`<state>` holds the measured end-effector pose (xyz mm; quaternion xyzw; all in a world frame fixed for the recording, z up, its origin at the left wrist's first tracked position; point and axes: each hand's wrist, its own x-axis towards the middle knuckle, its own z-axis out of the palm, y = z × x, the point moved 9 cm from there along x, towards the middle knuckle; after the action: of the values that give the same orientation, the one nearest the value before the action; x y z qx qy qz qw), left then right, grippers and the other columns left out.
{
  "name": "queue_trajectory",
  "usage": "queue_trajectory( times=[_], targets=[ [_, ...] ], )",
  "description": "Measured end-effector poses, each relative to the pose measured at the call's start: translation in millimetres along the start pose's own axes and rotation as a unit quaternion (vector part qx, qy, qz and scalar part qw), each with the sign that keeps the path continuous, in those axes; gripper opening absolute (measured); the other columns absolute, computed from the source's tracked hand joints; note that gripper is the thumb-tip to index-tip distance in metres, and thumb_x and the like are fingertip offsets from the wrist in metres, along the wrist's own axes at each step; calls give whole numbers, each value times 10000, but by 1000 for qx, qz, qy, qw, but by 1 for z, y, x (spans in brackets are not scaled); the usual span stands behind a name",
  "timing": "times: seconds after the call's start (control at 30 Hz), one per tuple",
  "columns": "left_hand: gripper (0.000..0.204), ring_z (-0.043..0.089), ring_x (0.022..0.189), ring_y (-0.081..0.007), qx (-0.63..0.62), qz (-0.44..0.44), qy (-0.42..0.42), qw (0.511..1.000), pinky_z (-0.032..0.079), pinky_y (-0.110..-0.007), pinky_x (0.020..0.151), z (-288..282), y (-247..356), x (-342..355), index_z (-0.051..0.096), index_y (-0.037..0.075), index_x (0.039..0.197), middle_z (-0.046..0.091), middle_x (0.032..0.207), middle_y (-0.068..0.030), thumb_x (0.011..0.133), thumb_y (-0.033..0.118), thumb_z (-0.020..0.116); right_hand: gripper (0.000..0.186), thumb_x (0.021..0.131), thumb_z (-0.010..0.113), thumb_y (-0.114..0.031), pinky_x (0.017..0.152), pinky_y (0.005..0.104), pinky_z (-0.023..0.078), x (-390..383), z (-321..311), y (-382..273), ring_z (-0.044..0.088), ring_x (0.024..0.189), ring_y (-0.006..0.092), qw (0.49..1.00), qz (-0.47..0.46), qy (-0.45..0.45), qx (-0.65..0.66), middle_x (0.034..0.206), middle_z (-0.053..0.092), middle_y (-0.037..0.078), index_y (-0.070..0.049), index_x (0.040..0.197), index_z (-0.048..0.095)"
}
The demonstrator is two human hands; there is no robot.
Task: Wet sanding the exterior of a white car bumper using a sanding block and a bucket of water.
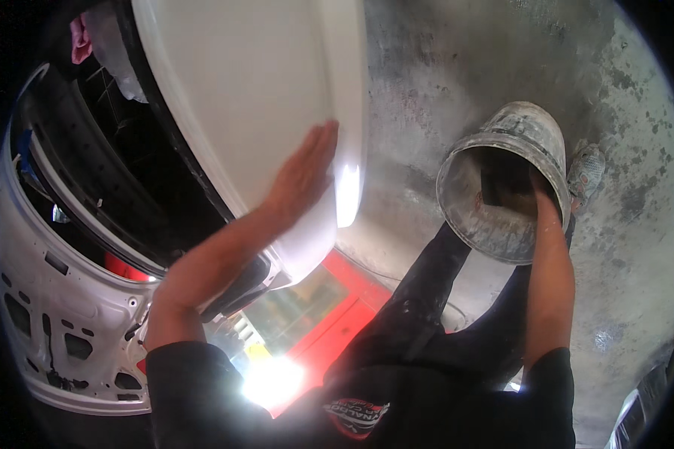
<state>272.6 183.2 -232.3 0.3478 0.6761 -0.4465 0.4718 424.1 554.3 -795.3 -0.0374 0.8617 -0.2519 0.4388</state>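
Note:
My left hand [305, 173] lies flat, fingers together and stretched out, on the glossy white car body panel [247, 82] near its lower corner. My right hand [541, 196] reaches down into a dirty grey bucket [530, 138] that stands on the floor at the right; the fingers are hidden inside it, next to a dark block-shaped thing [496, 187]. Whether the right hand grips anything cannot be seen.
Left of the panel gapes the open car body with a dark interior [105, 150] and a white inner frame [60, 314]. A red tail light [337, 307] sits below the panel. The stained concrete floor [457, 67] spreads around the bucket, and my shoe [586, 172] is beside it.

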Motion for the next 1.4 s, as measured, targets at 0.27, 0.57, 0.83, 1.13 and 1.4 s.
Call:
queue_trajectory(
  times=[0.27,0.57,0.83,1.13,1.4],
  targets=[
    [751,198,1610,-335,57,65,-56,995,104,-494,1323,96,109,-55,337,-30,1621,301,1714,-173,1106,517,355,546,1074,455,-467,1243,483,342,-6,-115,-161,473,1460,369,997,-55,34,31,1542,569,144,-106,1445,627],
    [687,172,1617,-379,184,116,-62,974,75,-555,1319,113,146,-51,332,-38,1624,268,1718,-224,1140,447,278,518,1065,468,-453,1204,523,382,50,-148,-158,524,1401,408,991,-84,95,-44,1466,626,179,-94,1374,678],
    [615,319,1555,-431,12,182,-121,976,196,-556,1311,148,190,-46,445,-72,1558,384,1655,-261,1060,287,468,435,1024,591,-357,1145,507,440,64,-158,-136,568,1344,405,971,-190,115,-87,1410,646,202,-80,1348,675],
    [510,582,1326,-407,-640,-58,55,764,443,-528,1141,78,174,49,583,24,1433,609,1445,-224,990,254,689,419,1007,619,-336,1102,518,475,48,-127,-135,604,1289,424,980,-170,105,-6,1370,658,230,-67,1323,678],
    [539,611,1289,-399,-771,-50,140,619,501,-483,1091,14,167,109,572,28,1443,623,1426,-203,978,245,737,427,1004,623,-338,1107,516,472,-34,-146,-217,598,1298,423,982,-132,16,135,1382,651,226,-67,1330,673]
  ],
)
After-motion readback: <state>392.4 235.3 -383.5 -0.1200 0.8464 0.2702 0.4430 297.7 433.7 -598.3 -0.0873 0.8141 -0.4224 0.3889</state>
